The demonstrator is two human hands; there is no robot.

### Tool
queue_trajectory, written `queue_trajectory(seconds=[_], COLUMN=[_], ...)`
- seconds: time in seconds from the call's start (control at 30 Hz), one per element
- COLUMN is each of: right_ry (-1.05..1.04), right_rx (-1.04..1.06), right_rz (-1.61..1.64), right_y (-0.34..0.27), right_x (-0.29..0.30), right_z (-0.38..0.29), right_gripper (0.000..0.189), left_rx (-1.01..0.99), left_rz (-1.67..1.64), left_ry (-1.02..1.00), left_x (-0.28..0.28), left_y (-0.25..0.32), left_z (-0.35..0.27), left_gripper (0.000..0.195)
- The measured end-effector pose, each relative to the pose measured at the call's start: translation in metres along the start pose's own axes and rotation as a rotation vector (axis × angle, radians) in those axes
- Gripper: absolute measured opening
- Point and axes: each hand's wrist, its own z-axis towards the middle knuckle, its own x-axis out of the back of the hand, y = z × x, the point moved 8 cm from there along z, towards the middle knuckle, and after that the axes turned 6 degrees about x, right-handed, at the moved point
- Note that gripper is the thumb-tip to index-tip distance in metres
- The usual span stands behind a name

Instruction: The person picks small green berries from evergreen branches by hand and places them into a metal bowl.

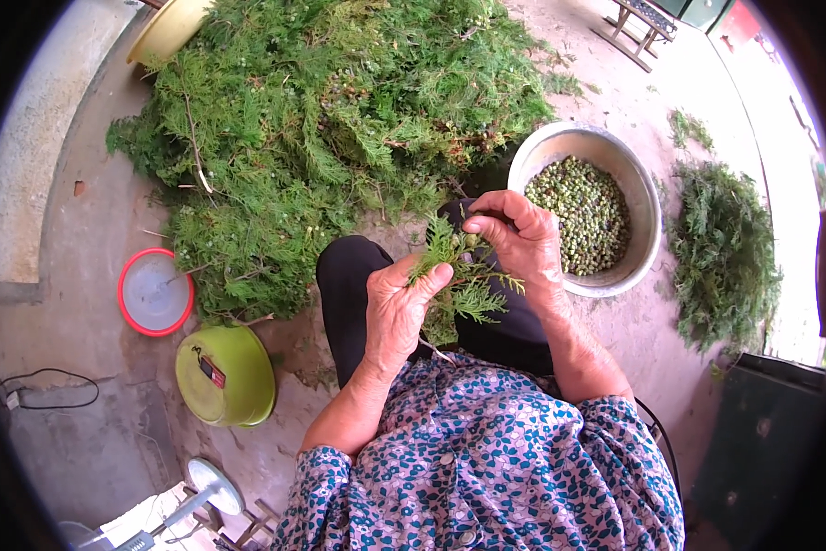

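My left hand (398, 306) grips a green conifer sprig (478, 299), probably arborvitae, between thumb and fingers above my lap. Small round green cones show near the sprig's top. My right hand (520, 231) is at that top end, thumb and forefinger brought close together. Whether a cone or twig tip is pinched there is hidden by the fingers. Just beyond the right hand stands a metal basin (644, 206), partly filled with small green and brownish cones (578, 213).
A large heap of conifer branches (330, 117) lies ahead. At left are a red-rimmed bowl (156, 293) and an upturned green basin (227, 379) with a small red-and-black device (212, 372) on it. A smaller branch pile (719, 255) and a wooden stool (637, 27) are at right.
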Motion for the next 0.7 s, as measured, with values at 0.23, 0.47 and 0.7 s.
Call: queue_trajectory(seconds=[0.23, 0.47, 0.7], right_ry=[0.168, 0.086, -0.205], right_rx=[-0.458, -0.496, -0.324], right_rz=[0.371, 1.109, 0.400], right_y=[0.029, 0.034, 0.008], right_x=[0.004, -0.007, -0.025], right_z=[-0.009, -0.004, -0.006], right_gripper=[0.011, 0.011, 0.017], left_rx=[-0.021, -0.054, -0.070], left_rz=[0.130, 0.103, 0.172], left_ry=[0.027, 0.200, 0.208], left_x=[0.004, 0.030, 0.028], left_y=[-0.003, -0.012, -0.007], left_z=[0.003, 0.005, 0.005], left_gripper=[0.017, 0.016, 0.017])
